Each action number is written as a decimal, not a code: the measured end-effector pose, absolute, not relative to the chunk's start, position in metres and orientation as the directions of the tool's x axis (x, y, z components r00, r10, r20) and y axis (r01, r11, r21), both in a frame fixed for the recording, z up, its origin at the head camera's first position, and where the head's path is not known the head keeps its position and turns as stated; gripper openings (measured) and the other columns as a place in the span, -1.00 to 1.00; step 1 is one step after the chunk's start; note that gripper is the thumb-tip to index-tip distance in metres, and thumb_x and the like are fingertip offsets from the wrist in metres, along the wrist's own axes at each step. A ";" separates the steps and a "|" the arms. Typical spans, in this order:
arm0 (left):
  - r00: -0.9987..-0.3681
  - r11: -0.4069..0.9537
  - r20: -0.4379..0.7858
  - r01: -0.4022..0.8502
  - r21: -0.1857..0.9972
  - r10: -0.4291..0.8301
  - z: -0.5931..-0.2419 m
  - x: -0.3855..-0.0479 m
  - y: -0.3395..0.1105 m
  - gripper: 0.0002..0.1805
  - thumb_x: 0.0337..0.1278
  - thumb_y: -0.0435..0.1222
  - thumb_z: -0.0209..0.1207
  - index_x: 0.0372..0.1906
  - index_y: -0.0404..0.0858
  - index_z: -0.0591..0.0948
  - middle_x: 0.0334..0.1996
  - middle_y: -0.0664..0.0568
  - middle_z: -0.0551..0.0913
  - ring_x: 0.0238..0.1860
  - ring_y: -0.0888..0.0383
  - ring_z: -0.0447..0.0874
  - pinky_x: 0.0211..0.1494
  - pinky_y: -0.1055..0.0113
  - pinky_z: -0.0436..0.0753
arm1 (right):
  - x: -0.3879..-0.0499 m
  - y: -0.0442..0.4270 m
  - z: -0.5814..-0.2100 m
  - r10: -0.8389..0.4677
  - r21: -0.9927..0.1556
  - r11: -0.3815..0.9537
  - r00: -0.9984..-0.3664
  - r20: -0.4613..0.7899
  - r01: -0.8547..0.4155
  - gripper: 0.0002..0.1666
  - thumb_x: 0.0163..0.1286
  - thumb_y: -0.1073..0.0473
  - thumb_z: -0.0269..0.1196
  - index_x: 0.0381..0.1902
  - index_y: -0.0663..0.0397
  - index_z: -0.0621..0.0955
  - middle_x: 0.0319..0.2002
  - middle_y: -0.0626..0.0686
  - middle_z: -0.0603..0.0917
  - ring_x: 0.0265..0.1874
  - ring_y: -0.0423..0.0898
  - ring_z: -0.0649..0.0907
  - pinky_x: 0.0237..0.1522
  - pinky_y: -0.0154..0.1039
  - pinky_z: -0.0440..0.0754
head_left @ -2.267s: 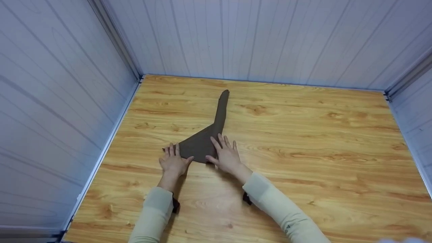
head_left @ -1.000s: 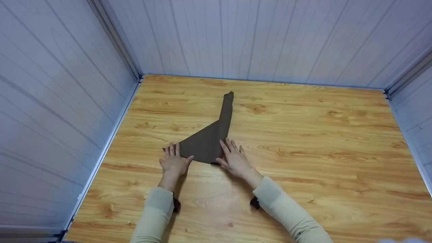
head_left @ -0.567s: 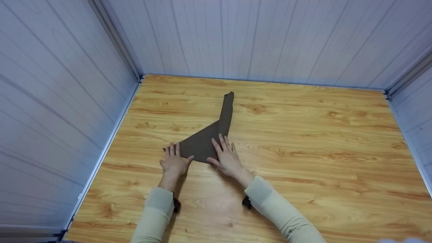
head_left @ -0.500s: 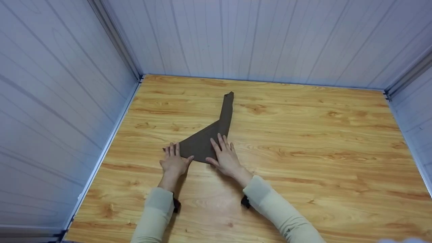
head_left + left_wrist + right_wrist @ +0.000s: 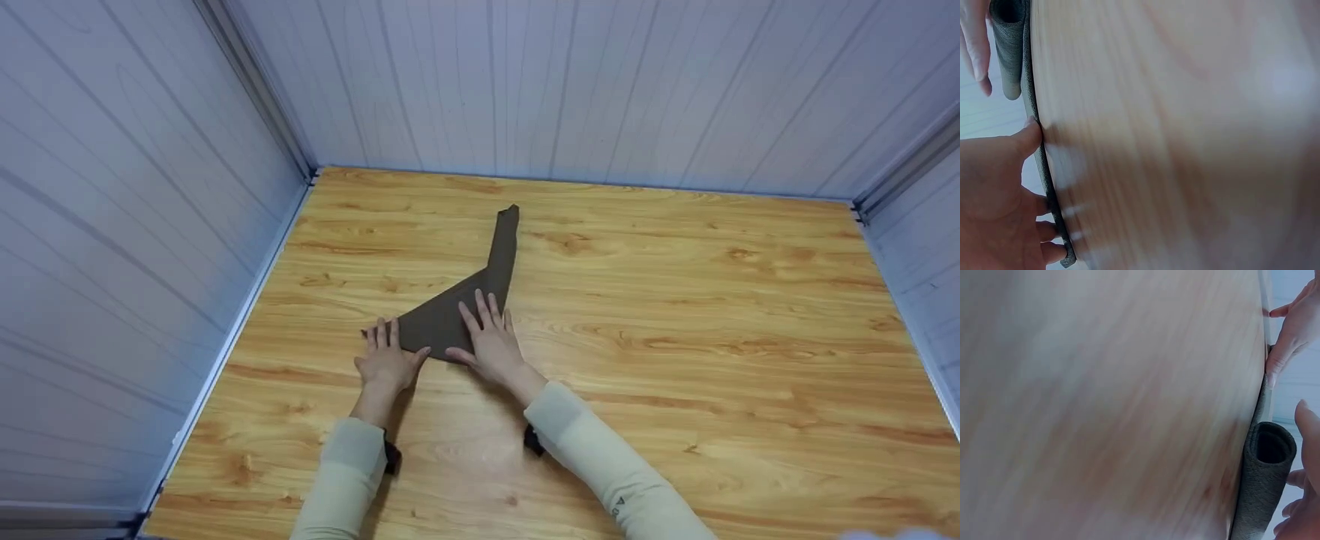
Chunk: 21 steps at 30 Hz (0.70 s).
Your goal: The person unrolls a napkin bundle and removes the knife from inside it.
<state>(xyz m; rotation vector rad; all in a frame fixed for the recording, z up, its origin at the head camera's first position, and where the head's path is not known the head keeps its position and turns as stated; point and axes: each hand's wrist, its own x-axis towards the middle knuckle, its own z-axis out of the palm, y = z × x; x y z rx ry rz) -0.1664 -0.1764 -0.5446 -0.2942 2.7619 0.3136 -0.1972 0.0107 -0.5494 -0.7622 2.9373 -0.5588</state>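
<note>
A dark grey-brown triangular cloth, one side rolled into a tube, is lying left of centre on the yellow wood-grain tabletop, the tube pointing toward the far edge. The left hand is resting straight, spread fingers on the cloth's left corner; the right hand, fingers spread and grasping nothing, is reaching farther left across the tube than half a second ago.

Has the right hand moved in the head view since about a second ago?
Yes: the right hand has shifted left, closer to the left wall.
</note>
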 end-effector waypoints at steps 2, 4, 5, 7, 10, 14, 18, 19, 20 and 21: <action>-0.921 0.955 -0.355 -0.238 0.177 -0.164 -0.545 -0.166 -0.176 -0.07 0.11 0.26 -0.23 0.39 -0.21 -0.20 0.37 -0.17 -0.29 0.35 -0.09 -0.34 0.08 -0.30 0.09 | -0.198 0.011 -0.551 -0.478 -0.357 0.814 -0.878 0.034 -0.457 -0.06 0.18 -0.34 0.03 0.37 0.02 0.07 0.36 0.21 -0.15 0.31 0.16 -0.16 0.20 0.16 -0.04; -0.920 0.955 -0.355 -0.238 0.175 -0.164 -0.545 -0.167 -0.176 -0.07 0.10 0.27 -0.23 0.39 -0.21 -0.20 0.37 -0.16 -0.29 0.35 -0.09 -0.34 0.08 -0.30 0.09 | -0.199 0.011 -0.552 -0.479 -0.353 0.817 -0.877 0.028 -0.457 -0.05 0.16 -0.34 0.03 0.37 0.02 0.07 0.36 0.22 -0.16 0.31 0.17 -0.16 0.20 0.16 -0.03; -0.921 0.955 -0.355 -0.238 0.176 -0.164 -0.545 -0.167 -0.176 -0.07 0.11 0.26 -0.23 0.39 -0.21 -0.20 0.37 -0.16 -0.29 0.35 -0.09 -0.34 0.08 -0.30 0.09 | -0.200 0.012 -0.553 -0.480 -0.352 0.817 -0.877 0.024 -0.457 -0.04 0.16 -0.35 0.04 0.37 0.02 0.07 0.36 0.22 -0.16 0.31 0.17 -0.16 0.20 0.16 -0.03; -0.921 0.954 -0.353 -0.240 0.182 -0.165 -0.544 -0.167 -0.176 -0.07 0.10 0.26 -0.22 0.39 -0.21 -0.19 0.37 -0.16 -0.29 0.35 -0.08 -0.34 0.08 -0.30 0.09 | -0.200 0.013 -0.555 -0.483 -0.351 0.817 -0.876 0.016 -0.457 -0.04 0.15 -0.35 0.04 0.37 0.01 0.07 0.36 0.22 -0.17 0.31 0.17 -0.17 0.20 0.16 -0.04; -0.921 0.951 -0.353 -0.245 0.191 -0.166 -0.543 -0.167 -0.176 -0.07 0.10 0.26 -0.21 0.39 -0.22 -0.18 0.37 -0.16 -0.29 0.35 -0.08 -0.34 0.08 -0.31 0.08 | -0.200 0.015 -0.556 -0.485 -0.352 0.819 -0.874 -0.002 -0.454 -0.03 0.15 -0.35 0.05 0.37 -0.01 0.06 0.36 0.21 -0.19 0.32 0.15 -0.18 0.20 0.16 -0.06; -0.920 0.948 -0.354 -0.250 0.200 -0.168 -0.542 -0.166 -0.177 -0.07 0.09 0.26 -0.19 0.39 -0.22 -0.17 0.37 -0.17 -0.28 0.35 -0.09 -0.33 0.08 -0.32 0.07 | -0.199 0.018 -0.556 -0.490 -0.356 0.816 -0.872 -0.009 -0.455 -0.04 0.15 -0.34 0.07 0.37 -0.01 0.07 0.36 0.21 -0.19 0.32 0.15 -0.18 0.19 0.18 -0.06; -0.919 0.947 -0.357 -0.251 0.202 -0.168 -0.542 -0.167 -0.177 -0.06 0.09 0.26 -0.19 0.39 -0.22 -0.17 0.37 -0.17 -0.27 0.35 -0.10 -0.33 0.08 -0.32 0.06 | -0.198 0.021 -0.556 -0.494 -0.345 0.819 -0.869 -0.015 -0.459 -0.06 0.16 -0.32 0.07 0.36 -0.01 0.09 0.37 0.21 -0.18 0.32 0.16 -0.18 0.19 0.20 -0.05; -0.919 0.946 -0.358 -0.252 0.202 -0.168 -0.542 -0.167 -0.177 -0.06 0.08 0.26 -0.19 0.39 -0.22 -0.17 0.37 -0.17 -0.27 0.35 -0.10 -0.33 0.08 -0.32 0.06 | -0.198 0.021 -0.556 -0.495 -0.338 0.821 -0.869 -0.018 -0.461 -0.07 0.16 -0.32 0.07 0.36 0.00 0.10 0.37 0.20 -0.18 0.32 0.16 -0.18 0.19 0.20 -0.05; -0.918 0.946 -0.358 -0.253 0.204 -0.168 -0.543 -0.167 -0.177 -0.06 0.08 0.27 -0.19 0.39 -0.22 -0.17 0.37 -0.17 -0.27 0.35 -0.10 -0.33 0.08 -0.31 0.06 | -0.198 0.022 -0.556 -0.496 -0.330 0.824 -0.868 -0.022 -0.462 -0.08 0.16 -0.32 0.07 0.36 0.00 0.11 0.37 0.20 -0.18 0.32 0.16 -0.17 0.19 0.19 -0.05; -0.918 0.945 -0.359 -0.254 0.205 -0.169 -0.543 -0.167 -0.177 -0.06 0.08 0.27 -0.19 0.39 -0.21 -0.17 0.37 -0.17 -0.27 0.35 -0.09 -0.33 0.09 -0.31 0.06 | -0.198 0.022 -0.556 -0.496 -0.320 0.827 -0.868 -0.028 -0.462 -0.08 0.17 -0.32 0.07 0.36 0.00 0.12 0.37 0.19 -0.18 0.32 0.15 -0.17 0.19 0.19 -0.05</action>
